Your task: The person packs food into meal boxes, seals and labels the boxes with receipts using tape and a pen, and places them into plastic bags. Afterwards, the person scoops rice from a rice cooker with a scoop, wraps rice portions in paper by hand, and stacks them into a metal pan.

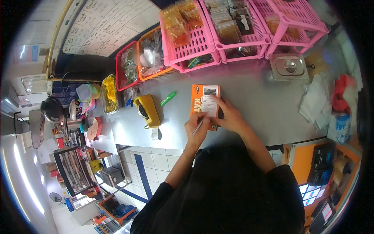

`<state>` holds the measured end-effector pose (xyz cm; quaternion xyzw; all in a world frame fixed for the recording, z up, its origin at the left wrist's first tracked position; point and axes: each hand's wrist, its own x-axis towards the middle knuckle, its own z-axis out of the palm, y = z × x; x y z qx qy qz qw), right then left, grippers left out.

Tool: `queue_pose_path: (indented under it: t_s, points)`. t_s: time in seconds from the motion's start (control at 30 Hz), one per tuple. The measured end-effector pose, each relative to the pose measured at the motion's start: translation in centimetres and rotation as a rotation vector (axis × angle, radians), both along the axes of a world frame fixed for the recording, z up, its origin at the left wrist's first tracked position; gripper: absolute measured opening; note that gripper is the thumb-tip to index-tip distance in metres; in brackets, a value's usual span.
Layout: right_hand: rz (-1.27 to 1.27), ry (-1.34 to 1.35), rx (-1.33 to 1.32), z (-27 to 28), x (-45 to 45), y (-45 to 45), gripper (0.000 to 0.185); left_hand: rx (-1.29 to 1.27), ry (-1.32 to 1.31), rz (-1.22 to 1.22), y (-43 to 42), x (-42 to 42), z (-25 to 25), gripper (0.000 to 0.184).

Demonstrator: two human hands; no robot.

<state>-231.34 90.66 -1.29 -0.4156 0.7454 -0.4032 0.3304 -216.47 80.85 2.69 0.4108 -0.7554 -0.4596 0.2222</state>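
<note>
An orange box [196, 102] with white lettering lies on the steel counter in front of me. A printed white paper slip [210, 104] rests on its face. My left hand [196, 128] is closed around a slim pen [197, 127], over the lower part of the box; the pen's tip is hidden by the fingers. My right hand [230, 117] has its fingers spread over the box's right side, with fingertips touching the slip. A dark thing under the right hand is mostly covered. To the left lie a green marker [168, 98] and a yellow tape dispenser [147, 111].
Pink baskets [191, 37] filled with packets line the back of the steel counter [249, 84]. A yellow-filled container [110, 93] stands at the left. On the right are a lidded metal pan [289, 67] and plastic bags [316, 103]. A small paper [156, 134] hangs at the front edge.
</note>
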Motion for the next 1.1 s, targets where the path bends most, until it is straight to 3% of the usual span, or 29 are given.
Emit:
queue_pose_path:
  t_s: [0.1, 0.33, 0.4, 0.57, 0.6, 0.67, 0.73, 0.77, 0.83, 0.9, 0.97, 1.03, 1.1]
  points:
    - [0.013, -0.036, 0.005, -0.4, 0.0, -0.1, 0.092, -0.064, 0.011, 0.104, -0.1, -0.2, 0.1, 0.017]
    - [-0.016, -0.014, 0.035, 0.3, 0.1, -0.1, 0.091, -0.058, -0.025, 0.016, -1.7, -0.5, 0.5, 0.014]
    - [-0.020, -0.033, 0.049, -0.7, 0.2, 0.0, 0.091, -0.056, -0.072, -0.218, -2.5, -1.4, 1.4, 0.013]
    - [-0.027, -0.054, 0.027, -1.1, 0.5, 0.1, 0.096, -0.114, -0.048, -0.480, -5.9, -1.4, 2.2, 0.015]
    - [-0.042, -0.048, 0.031, -1.0, 0.8, 0.3, 0.096, -0.009, -0.082, -0.510, -6.4, -1.4, 2.5, 0.016]
    - [-0.112, -0.001, -0.209, -0.7, 1.4, 1.2, 0.096, 0.098, -0.107, -0.557, -7.6, -0.7, 3.8, 0.017]
    - [-0.252, -0.010, -0.299, -0.1, 2.5, 3.4, 0.092, 0.339, -0.069, -0.401, -9.5, 0.9, 5.2, 0.027]
    - [-0.362, -0.039, -0.398, -0.1, 3.6, 4.7, 0.089, 0.335, -0.056, -0.401, -10.6, 2.2, 5.0, 0.027]
    - [-0.599, -0.129, -0.322, -1.6, 5.8, 8.6, 0.082, 0.372, -0.070, -0.127, -14.0, 5.9, 3.5, 0.032]
    - [-0.764, -0.243, -0.365, -2.5, 8.1, 11.8, 0.076, 0.398, -0.041, -0.028, -17.0, 9.2, 1.2, 0.036]
    - [-0.858, -0.124, -0.223, -2.8, 10.0, 15.1, 0.073, 0.532, 0.022, 0.103, -20.5, 10.5, 0.3, 0.039]
    - [-0.885, -0.093, -0.173, -2.1, 11.8, 17.2, 0.071, 0.673, 0.253, 0.285, -24.8, 11.2, -1.4, 0.034]
    - [-1.000, -0.051, -0.075, -1.2, 12.8, 18.4, 0.069, 0.790, 0.747, 0.555, -29.0, 11.9, -1.8, 0.027]
